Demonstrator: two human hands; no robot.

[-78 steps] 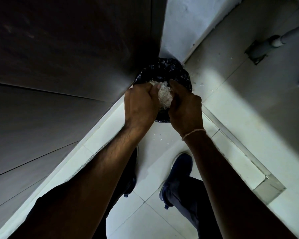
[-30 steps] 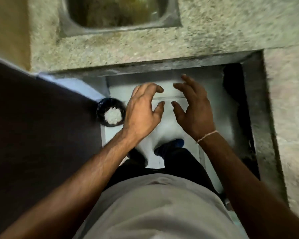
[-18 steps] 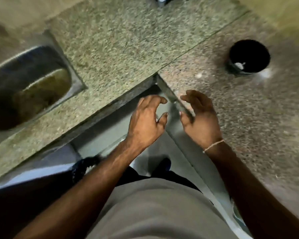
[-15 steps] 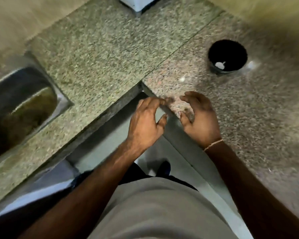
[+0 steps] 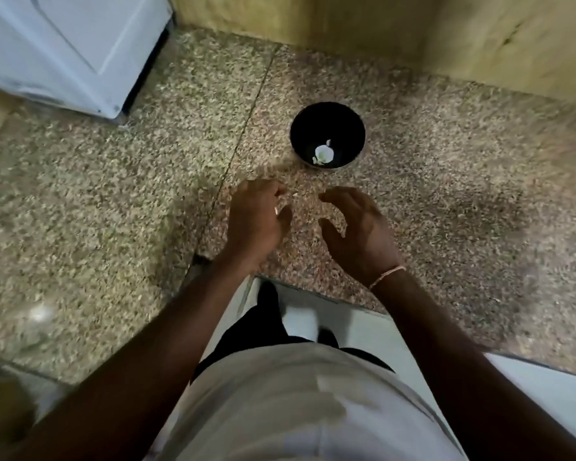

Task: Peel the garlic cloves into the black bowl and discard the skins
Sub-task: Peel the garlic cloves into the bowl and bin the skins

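The left hand (image 5: 255, 224) hovers above the speckled granite counter (image 5: 113, 211) with its fingers (image 5: 266, 191) curled inward toward the palm; motion blur hides whether they pinch anything, though a small pale fleck (image 5: 294, 194) shows just beside the fingertips, and it cannot be told whether it touches them or lies on the stone. The right hand (image 5: 356, 231) hangs next to it, palm down, fingers (image 5: 333, 195) loosely bent and spread apart, thumb (image 5: 330, 227) held away from them, gripping nothing. A gap of bare counter separates the two hands.

Just beyond the fingertips of both hands, a little nearer the right hand's, stands the black bowl (image 5: 328, 118), upright on the counter and apart from both hands. At its bottom lie a few pale peeled garlic cloves (image 5: 324, 154), gathered toward the near wall of the bowl.

A thin pale string bracelet (image 5: 388, 276) circles the right wrist. Farther out past the left hand, a seam (image 5: 243, 128) in the counter runs away from the fingers, and beyond it sits a white appliance (image 5: 70, 44). Behind the bowl rises a yellowish wall (image 5: 413, 28). Below the wrists the counter edge gives way to a pale floor (image 5: 363, 331), the person's dark trousers (image 5: 256, 331) and light shirt (image 5: 296, 410).
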